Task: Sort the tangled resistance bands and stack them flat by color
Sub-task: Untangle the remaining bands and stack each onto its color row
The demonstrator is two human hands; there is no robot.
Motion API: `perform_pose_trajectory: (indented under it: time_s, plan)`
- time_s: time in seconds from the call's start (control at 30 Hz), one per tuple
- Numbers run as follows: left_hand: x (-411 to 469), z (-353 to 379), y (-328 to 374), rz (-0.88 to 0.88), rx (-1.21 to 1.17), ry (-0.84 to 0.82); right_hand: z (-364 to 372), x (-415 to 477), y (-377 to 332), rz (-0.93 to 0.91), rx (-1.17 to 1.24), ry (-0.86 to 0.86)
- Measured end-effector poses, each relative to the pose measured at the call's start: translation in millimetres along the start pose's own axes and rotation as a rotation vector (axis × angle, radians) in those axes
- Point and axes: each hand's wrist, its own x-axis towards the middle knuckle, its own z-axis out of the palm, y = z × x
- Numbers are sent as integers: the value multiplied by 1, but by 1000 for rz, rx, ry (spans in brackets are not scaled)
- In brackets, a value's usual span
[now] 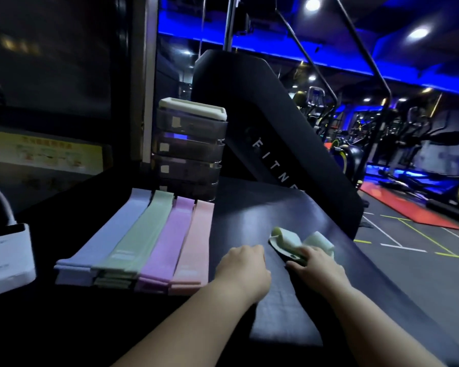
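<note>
Nearest me, two bare forearms (186,324) run up from the bottom edge onto the dark counter (263,207); between them lies a flat slate-blue fabric strip (284,313) (I take it for another band, though the light is too dim to be sure). My right grip (316,266) has its fingers curled over the near end of a crumpled pale green fabric band (286,241), which sits twisted in loops on the counter just beyond the knuckles; my left grip (245,266) rests palm down just beside it, fingertips bent under and hidden, so I cannot tell whether it holds anything.

Off to the left, four flat stacks lie side by side: periwinkle blue bands (104,239), mint green bands (135,234), lilac bands (167,234) and pink bands (196,239); behind them stands a tower of smoky translucent drawers (190,149).

I judge the crumpled band light, soft and floppy; woven cloth should not slip, but it will stretch and hold its twist; I would take one flat end in each grip across the full width, draw the loop straight, then lay it on the mint green bands.
</note>
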Motion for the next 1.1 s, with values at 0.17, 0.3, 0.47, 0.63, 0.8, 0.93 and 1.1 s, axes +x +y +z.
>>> perform_pose_trajectory:
  time_s: [0.17,0.3,0.47,0.63,0.8,0.93,1.1]
  plan:
    - [23,26,15,55,-17,-38,-11,-11,18,-77,201,40]
    - [38,25,26,143,-73,-22,-10,-32,29,-170,412,119]
    - [36,35,22,284,-142,9,-19,-58,47,-194,528,102]
    - [31,31,12,187,-434,83,-31,-60,53,-218,636,-99]
    - [33,35,8,74,-432,165,-24,-40,56,-79,656,84]
    - [29,34,10,71,-486,127,-14,-30,54,-30,544,108]
    - [26,33,6,61,-532,106,-9,-21,47,48,451,43]
